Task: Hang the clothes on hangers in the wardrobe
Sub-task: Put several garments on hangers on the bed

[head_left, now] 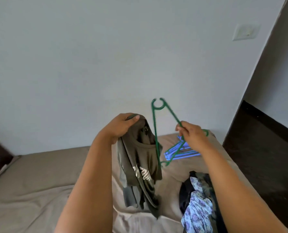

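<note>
Pale grey-blue wall (106, 56) fills the upper part of the view, with a light switch plate (244, 31) high on the right and a dark doorway or wardrobe edge (274, 115) beside it. Below runs a bed covered in a tan sheet (39, 179), creased near the middle. On the sheet at the lower right lies a heap of clothes (198, 204), a blue floral piece on top of darker ones. Farther back on the bed, near the wall, rests a small stack of blue hangers (182, 153). The left hand (123, 126) clenches the bunched top of an olive-green T-shirt (140, 165), which hangs down from the fist above the bed, neck opening facing the camera and white lettering showing lower down. The right hand (190, 135) pinches one sloping arm of a green plastic hanger (156, 132), held upright with its hook uppermost against the wall; the hanger's other side reaches down just beside the shirt's collar.
</note>
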{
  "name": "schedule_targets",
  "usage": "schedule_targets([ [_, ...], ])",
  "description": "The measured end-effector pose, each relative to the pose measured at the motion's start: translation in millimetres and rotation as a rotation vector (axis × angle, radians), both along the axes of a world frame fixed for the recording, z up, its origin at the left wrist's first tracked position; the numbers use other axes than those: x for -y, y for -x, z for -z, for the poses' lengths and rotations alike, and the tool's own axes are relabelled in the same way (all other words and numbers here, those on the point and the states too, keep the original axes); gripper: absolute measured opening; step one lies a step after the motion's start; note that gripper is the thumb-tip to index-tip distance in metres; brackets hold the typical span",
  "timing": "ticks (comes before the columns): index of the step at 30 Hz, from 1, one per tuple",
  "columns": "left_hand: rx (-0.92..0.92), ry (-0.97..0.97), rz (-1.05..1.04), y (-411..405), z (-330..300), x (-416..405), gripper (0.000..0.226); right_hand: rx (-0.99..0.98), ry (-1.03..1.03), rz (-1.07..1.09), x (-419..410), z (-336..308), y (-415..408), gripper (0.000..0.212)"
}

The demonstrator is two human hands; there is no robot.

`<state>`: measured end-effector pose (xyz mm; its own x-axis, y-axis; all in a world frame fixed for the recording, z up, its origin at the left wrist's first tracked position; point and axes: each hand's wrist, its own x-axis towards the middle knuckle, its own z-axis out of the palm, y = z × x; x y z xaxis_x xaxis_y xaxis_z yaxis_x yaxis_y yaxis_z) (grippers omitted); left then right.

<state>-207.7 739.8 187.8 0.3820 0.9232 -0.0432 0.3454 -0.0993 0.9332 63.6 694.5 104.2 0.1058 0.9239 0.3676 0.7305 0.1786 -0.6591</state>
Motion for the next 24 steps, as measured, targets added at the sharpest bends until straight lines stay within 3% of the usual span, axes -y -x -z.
schedule_targets([
  [2,-0.055,-0.004,-0.071,13,-1,1,0.020,-0.144,-0.027,0.051,6,-14,-10,0.019],
  [5,-0.367,-0.085,-0.132,27,1,1,0.026,-0.507,-0.064,0.004,18,-38,-10,0.024],
  [7,-0.470,-0.086,-0.126,31,1,4,0.027,-0.674,-0.119,-0.078,24,-56,-2,0.024],
  [11,-0.444,-0.030,-0.133,26,-5,17,0.035,-0.731,-0.198,-0.181,20,-70,30,0.022],
  [14,-0.470,-0.028,-0.091,23,-11,25,0.032,-0.624,-0.225,-0.191,10,-57,60,0.021],
  [19,-0.750,-0.192,-0.065,28,-28,30,0.017,0.005,-0.261,-0.284,-8,-28,76,0.016],
  [24,-0.934,-0.256,-0.172,47,-43,32,0.014,0.235,-0.091,-0.282,-16,-32,84,0.023],
])
